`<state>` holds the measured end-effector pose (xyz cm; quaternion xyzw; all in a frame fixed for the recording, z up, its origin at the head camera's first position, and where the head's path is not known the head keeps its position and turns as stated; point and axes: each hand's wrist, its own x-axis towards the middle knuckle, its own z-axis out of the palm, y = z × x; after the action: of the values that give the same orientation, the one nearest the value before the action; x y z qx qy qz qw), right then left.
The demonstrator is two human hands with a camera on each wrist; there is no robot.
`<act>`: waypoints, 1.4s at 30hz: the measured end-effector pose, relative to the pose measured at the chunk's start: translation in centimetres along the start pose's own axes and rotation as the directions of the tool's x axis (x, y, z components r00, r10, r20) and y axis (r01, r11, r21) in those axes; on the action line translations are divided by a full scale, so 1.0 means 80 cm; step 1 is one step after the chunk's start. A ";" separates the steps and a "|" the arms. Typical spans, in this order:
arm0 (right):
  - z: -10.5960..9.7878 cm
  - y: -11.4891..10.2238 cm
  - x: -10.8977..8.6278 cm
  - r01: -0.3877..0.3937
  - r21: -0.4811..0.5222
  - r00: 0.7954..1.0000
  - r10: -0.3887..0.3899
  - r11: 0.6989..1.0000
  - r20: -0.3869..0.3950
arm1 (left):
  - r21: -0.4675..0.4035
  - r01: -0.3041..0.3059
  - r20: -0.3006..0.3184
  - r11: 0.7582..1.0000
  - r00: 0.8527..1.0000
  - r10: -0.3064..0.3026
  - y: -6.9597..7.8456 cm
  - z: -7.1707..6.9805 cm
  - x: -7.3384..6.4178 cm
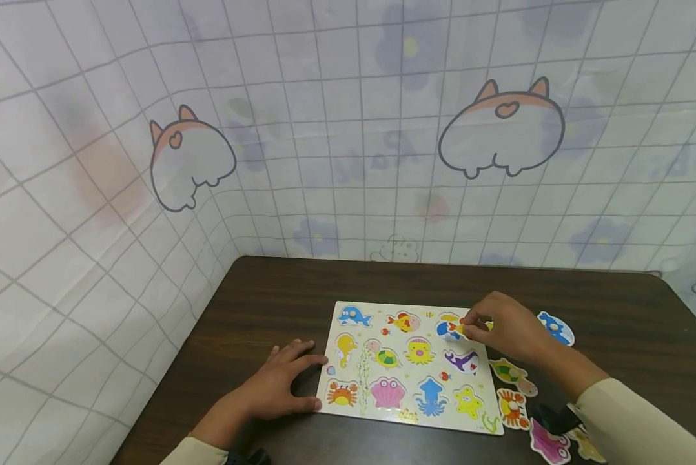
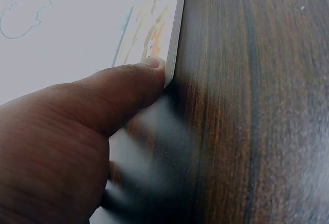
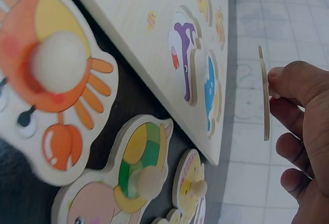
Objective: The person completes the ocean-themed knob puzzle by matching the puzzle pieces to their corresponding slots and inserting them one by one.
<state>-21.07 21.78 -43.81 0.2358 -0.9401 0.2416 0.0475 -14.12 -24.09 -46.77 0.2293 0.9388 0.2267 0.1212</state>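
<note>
A pale wooden puzzle board (image 1: 410, 381) with sea-animal cutouts lies flat on the table. My left hand (image 1: 275, 387) is at its left side with fingers spread; in the left wrist view the thumb (image 2: 123, 82) rests on the board's corner. Over the upper right of the board, my right hand (image 1: 507, 329) pinches a small orange and yellow puzzle piece (image 1: 456, 329). Edge-on in the right wrist view, the held piece (image 3: 265, 100) shows as a thin upright strip between thumb and forefinger. Its picture is mostly hidden by the fingers.
Loose knobbed pieces lie right of the board: a blue one (image 1: 556, 328), a turtle (image 1: 507, 371), a crab (image 1: 512, 408) and a pink one (image 1: 548, 444). A yellow piece (image 3: 190, 183) lies beyond the turtle. The dark table (image 1: 255, 310) meets a wall covering (image 1: 336, 194) behind.
</note>
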 end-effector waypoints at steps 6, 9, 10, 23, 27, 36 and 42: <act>0.006 -0.002 0.009 0.023 -0.004 1.000 -0.023 1.000 -0.016 | -0.014 -0.002 -0.004 1.000 1.000 0.002 0.003 -0.002 -0.001; 0.008 -0.004 0.014 0.027 0.000 0.999 -0.027 1.000 -0.017 | -0.018 -0.003 -0.004 1.000 1.000 0.003 0.002 -0.002 -0.001; 0.009 -0.005 0.016 0.028 0.000 0.999 -0.028 1.000 -0.017 | -0.016 -0.005 -0.005 1.000 1.000 0.005 0.002 -0.002 -0.001; 0.026 -0.016 0.041 0.013 0.020 1.000 -0.013 1.000 -0.001 | -0.018 0.004 -0.001 1.000 1.000 -0.004 0.004 -0.002 0.000; 0.030 -0.020 0.048 0.012 0.024 1.000 -0.013 1.000 0.007 | -0.019 0.002 -0.002 1.000 1.000 -0.002 0.004 -0.003 -0.001; 0.037 -0.027 0.062 -0.009 0.042 0.999 0.007 0.999 0.040 | -0.024 0.001 -0.003 1.000 1.000 -0.001 0.004 -0.003 -0.002; 0.046 -0.031 0.068 -0.030 0.037 0.998 0.028 0.999 0.054 | -0.025 0.006 0.003 1.000 1.000 -0.006 0.006 -0.004 -0.003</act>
<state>-24.66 15.80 -44.82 0.2293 -0.9397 0.2534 0.0145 -13.88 -23.96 -46.23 0.2251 0.9364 0.2377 0.1261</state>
